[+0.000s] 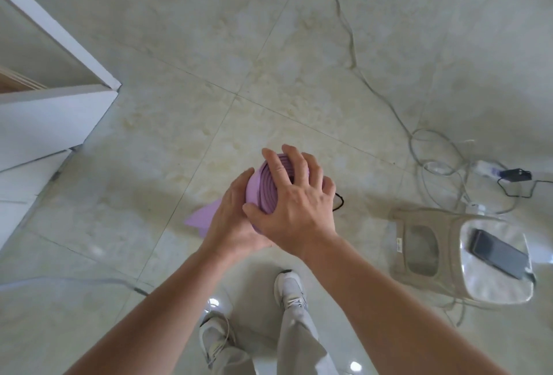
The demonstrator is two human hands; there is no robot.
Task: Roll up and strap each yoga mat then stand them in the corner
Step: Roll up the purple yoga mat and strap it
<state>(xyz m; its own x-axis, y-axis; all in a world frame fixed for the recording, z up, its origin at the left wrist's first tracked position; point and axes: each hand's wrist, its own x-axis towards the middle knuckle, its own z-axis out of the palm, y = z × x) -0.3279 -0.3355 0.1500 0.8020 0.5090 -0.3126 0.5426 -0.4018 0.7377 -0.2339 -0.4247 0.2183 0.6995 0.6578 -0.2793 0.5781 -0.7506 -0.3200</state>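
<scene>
A purple yoga mat [266, 192] stands on end in front of me, rolled into a loose spiral seen from above. Its loose outer flap [203, 219] sticks out to the lower left. My right hand [296, 204] lies spread flat over the top end of the roll, fingers pointing away. My left hand [232, 219] presses with straight fingers against the roll's left side. A thin black strap [339, 202] peeks out at the right of the roll, mostly hidden behind my right hand.
A white wall corner and doorway [59, 111] stand at the left. A plastic stool [466, 255] with a dark phone [498, 252] on it is at the right, with cables and a power strip [490, 169] behind. My feet [290, 291] are below on the tiled floor.
</scene>
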